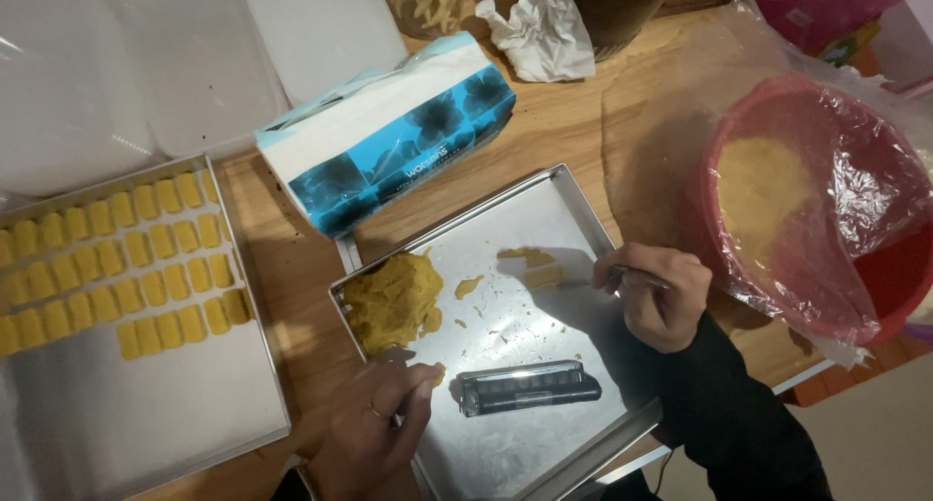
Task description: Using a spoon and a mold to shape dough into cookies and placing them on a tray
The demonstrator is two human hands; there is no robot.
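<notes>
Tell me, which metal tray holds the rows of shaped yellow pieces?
The left tray, lined with neat yellow pieces; the middle tray holds only a loose dough lump.

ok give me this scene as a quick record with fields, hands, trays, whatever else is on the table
left hand: pinching a bit of yellow dough at the steel tray's near edge
right hand: holding a thin metal tool over the tray
on tray: dough, dark rectangular mould
left tray: rows of shaped yellow pieces
behind: blue tissue pack
right: red bowl, plastic-covered
</notes>
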